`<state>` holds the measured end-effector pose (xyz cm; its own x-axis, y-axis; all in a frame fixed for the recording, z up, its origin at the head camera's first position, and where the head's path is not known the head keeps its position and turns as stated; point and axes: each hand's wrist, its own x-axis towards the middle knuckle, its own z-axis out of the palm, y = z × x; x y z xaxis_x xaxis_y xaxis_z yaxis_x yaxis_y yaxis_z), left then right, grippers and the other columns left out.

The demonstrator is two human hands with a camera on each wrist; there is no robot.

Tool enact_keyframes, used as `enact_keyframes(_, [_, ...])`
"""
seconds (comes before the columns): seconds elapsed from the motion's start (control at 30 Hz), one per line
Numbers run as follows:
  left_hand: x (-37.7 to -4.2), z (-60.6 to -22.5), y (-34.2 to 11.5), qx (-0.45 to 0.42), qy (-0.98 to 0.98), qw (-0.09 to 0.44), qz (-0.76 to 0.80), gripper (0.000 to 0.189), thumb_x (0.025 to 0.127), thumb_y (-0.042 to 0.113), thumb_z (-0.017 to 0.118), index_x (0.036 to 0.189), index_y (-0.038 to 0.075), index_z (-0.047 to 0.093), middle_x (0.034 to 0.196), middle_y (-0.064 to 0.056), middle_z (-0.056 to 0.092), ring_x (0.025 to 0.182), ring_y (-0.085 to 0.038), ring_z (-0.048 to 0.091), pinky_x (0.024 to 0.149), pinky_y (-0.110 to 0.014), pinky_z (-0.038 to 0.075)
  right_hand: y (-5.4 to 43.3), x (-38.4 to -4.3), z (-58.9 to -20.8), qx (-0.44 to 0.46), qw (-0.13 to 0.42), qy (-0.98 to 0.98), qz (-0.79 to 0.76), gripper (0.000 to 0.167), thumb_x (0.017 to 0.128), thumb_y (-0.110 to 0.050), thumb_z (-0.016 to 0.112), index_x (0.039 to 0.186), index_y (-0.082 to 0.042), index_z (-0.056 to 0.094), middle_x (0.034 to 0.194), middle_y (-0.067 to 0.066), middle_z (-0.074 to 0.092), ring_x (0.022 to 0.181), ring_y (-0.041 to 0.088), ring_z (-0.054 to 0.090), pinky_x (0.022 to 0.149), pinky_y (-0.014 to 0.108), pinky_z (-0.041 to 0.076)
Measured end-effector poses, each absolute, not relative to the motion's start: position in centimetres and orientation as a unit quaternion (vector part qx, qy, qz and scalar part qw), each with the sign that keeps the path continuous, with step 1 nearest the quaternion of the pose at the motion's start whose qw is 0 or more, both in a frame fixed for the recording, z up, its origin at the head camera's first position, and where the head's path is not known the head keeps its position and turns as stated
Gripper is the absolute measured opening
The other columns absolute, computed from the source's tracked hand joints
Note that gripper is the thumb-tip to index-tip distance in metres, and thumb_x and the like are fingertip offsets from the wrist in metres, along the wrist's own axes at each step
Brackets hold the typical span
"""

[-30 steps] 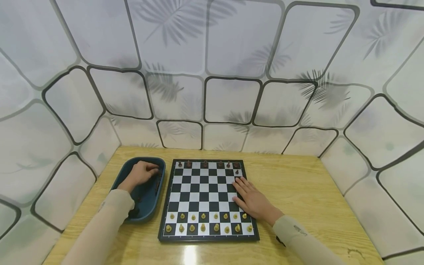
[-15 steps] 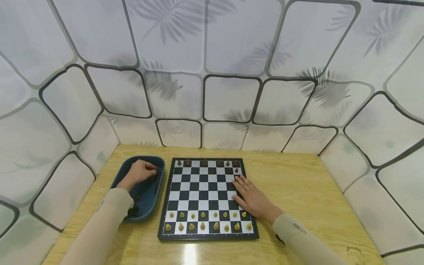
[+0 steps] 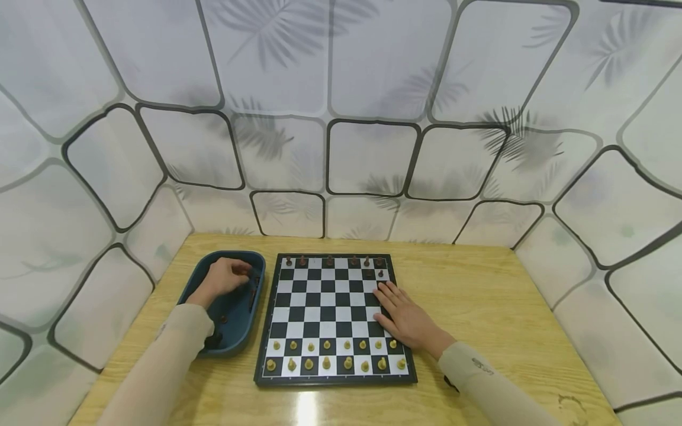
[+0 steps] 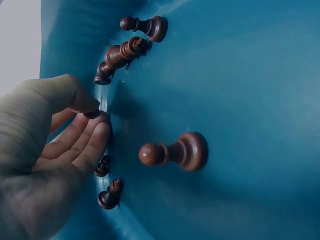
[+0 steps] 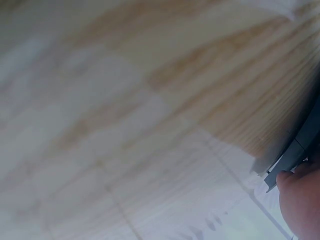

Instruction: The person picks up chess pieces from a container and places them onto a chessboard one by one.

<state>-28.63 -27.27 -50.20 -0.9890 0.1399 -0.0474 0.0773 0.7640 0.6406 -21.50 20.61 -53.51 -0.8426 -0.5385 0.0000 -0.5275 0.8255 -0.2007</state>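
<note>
Left wrist: left fingers (image 4: 95,145) pinch a dark piece (image 4: 92,114); head: right fingers (image 3: 392,296) flat on chessboard (image 3: 327,300), sleeve print (image 3: 483,366) illegible.

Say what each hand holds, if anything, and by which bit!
The left hand pinches a dark piece; which part is hidden. The right hand holds nothing.

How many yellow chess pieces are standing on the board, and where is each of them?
16 yellow pieces on the board: eight in the row nearest the person, eight in the next row. The right hand hides some squares.
</note>
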Motion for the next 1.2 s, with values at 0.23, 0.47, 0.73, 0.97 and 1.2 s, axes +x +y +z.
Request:
enact_keyframes(0.23, [-28.6,-50.2,-27.1,0.078,0.947,0.035,0.31,0.029,0.09,0.002,0.07,0.116,-0.01,0.075,0.108,-0.026,0.076,0.091,-0.033,0.073,0.077,-0.045,0.061,20.6,-21.4,-53.4,-0.275,0.036,0.955,-0.101,0.068,0.112,-0.049,0.042,0.165,-0.008,0.033,0.173,0.013,0.029,0.164,0.034,0.02,0.131,0.05,0.023])
enact_keyframes(0.47, [-29.0,-50.1,-26.8,0.108,0.951,0.0,0.29,0.02,0.091,0.002,0.069,0.107,-0.005,0.079,0.103,-0.022,0.079,0.091,-0.033,0.074,0.079,-0.049,0.061,20.7,-21.5,-53.6,-0.277,0.032,0.955,-0.106,0.068,0.112,-0.049,0.041,0.165,-0.007,0.034,0.173,0.014,0.029,0.164,0.034,0.02,0.131,0.051,0.023])
enact_keyframes(0.73, [-28.7,-49.5,-26.6,0.104,0.952,-0.025,0.286,0.024,0.105,0.01,0.062,0.117,-0.005,0.077,0.11,-0.023,0.078,0.095,-0.033,0.074,0.082,-0.051,0.06,20.7,-21.5,-53.7,-0.279,0.027,0.954,-0.102,0.068,0.112,-0.049,0.041,0.165,-0.007,0.034,0.173,0.014,0.03,0.163,0.034,0.021,0.131,0.05,0.024])
enact_keyframes(0.97, [-28.3,-49.3,-26.6,0.089,0.951,-0.029,0.294,0.02,0.103,0.013,0.067,0.114,0.0,0.079,0.111,-0.02,0.078,0.104,-0.039,0.074,0.087,-0.054,0.06,20.7,-21.6,-53.8,-0.279,0.029,0.954,-0.102,0.068,0.112,-0.049,0.041,0.165,-0.007,0.034,0.173,0.014,0.03,0.163,0.034,0.02,0.131,0.05,0.023])
enact_keyframes(1.2, [-28.0,-48.9,-26.5,0.083,0.947,-0.032,0.309,0.023,0.1,0.006,0.066,0.117,-0.004,0.077,0.115,-0.025,0.077,0.101,-0.039,0.074,0.083,-0.051,0.061,20.8,-21.6,-53.9,-0.281,0.024,0.954,-0.103,0.068,0.112,-0.049,0.041,0.165,-0.008,0.034,0.173,0.014,0.031,0.163,0.034,0.021,0.131,0.05,0.024])
